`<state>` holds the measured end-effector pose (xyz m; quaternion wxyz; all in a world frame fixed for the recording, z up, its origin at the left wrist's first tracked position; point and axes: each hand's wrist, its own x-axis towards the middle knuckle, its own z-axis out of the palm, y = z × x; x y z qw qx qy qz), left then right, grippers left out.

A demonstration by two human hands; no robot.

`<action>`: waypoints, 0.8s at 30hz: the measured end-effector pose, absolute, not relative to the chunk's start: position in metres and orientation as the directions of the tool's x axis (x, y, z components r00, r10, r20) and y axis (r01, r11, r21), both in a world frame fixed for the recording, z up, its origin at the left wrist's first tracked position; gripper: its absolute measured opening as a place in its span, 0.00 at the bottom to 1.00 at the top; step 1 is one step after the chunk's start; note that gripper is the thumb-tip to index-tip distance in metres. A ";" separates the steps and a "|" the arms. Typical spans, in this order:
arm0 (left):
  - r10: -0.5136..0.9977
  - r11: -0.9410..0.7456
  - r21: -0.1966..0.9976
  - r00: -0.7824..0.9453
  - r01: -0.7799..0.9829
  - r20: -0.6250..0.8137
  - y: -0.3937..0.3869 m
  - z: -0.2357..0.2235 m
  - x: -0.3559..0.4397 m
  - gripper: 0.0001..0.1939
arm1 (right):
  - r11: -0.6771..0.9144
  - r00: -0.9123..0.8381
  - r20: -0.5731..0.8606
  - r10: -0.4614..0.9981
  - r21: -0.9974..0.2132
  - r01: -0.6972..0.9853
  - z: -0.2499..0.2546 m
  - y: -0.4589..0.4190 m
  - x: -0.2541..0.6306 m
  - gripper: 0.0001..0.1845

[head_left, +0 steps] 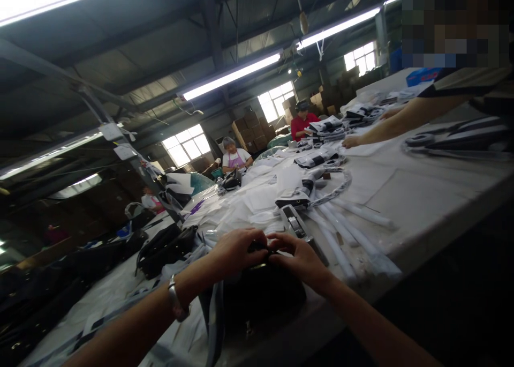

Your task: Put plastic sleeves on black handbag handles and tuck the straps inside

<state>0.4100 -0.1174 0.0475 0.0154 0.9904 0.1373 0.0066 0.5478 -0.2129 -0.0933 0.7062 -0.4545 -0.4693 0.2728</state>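
Observation:
A black handbag (261, 294) stands at the near edge of the table, its strap (216, 324) hanging down on the left. At its top edge my left hand (243, 249) has its fingers curled and pinched on the bag. Close beside it, my right hand (295, 257) also pinches the top of the bag, thumb and fingers together. The exact part between the fingertips is too dark to make out. A tape dispenser (295, 222) lies just beyond my right hand.
White sheets (249, 195) and wrapped bags (297, 193) cover the long table (450, 195). Clear plastic-wrapped rolls (353, 233) lie to the right. Another black bag (166, 249) sits at left. A co-worker's arm (405, 120) reaches in from the right; other people work farther back.

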 end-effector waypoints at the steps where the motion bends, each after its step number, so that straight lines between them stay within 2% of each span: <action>1: 0.275 -0.961 0.037 0.961 0.274 0.022 -0.119 0.046 0.409 0.10 | 0.419 0.408 0.389 0.826 -0.908 0.019 -0.092 -0.215 0.550 0.24; 7: 0.266 -0.963 0.057 0.963 0.263 0.045 -0.121 0.043 0.405 0.09 | 0.304 0.430 0.245 0.869 -0.950 -0.075 -0.080 -0.223 0.554 0.22; 14: 0.283 -0.958 -0.015 0.956 0.285 0.071 -0.126 0.041 0.404 0.14 | 0.242 0.288 0.158 0.945 -0.928 -0.285 -0.080 -0.218 0.557 0.21; 17: 0.297 -0.953 -0.034 0.952 0.300 0.073 -0.132 0.039 0.409 0.16 | 0.204 0.255 0.132 0.958 -0.939 -0.278 -0.075 -0.219 0.556 0.24; 20: 0.330 -0.940 -0.051 0.939 0.336 0.102 -0.139 0.036 0.412 0.12 | 0.163 0.236 0.102 0.966 -0.954 -0.253 -0.070 -0.224 0.558 0.25; 24: 0.372 -0.927 0.005 0.919 0.374 0.128 -0.139 0.032 0.409 0.12 | 0.118 0.291 0.057 0.955 -0.973 -0.197 -0.074 -0.233 0.563 0.20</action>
